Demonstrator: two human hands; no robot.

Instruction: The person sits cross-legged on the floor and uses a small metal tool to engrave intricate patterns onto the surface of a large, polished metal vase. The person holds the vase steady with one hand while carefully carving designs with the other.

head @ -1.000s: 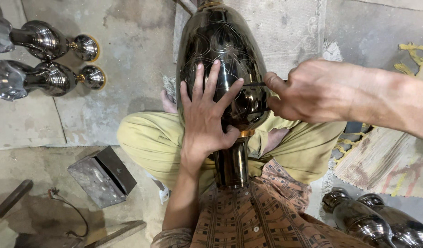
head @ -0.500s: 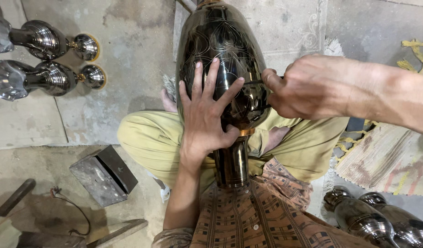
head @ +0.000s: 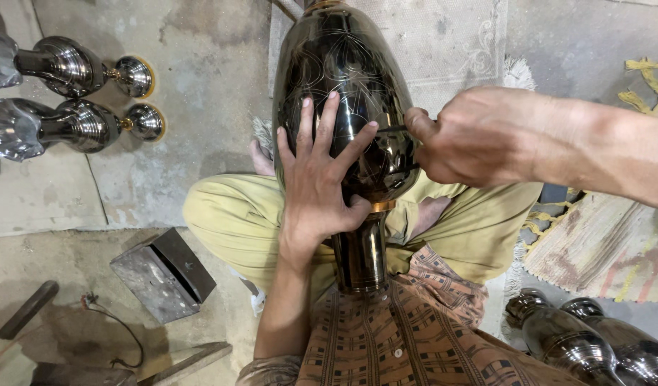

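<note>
Dark engraved vase (head: 343, 93) lies across my lap, neck toward me. Left hand (head: 322, 179) spread flat on its belly, bracing. Right hand (head: 479, 136) pinches a thin engraving tool (head: 392, 129) against vase's right flank. Mid-engraving, I judge; next stroke needs steady bracing.
</note>
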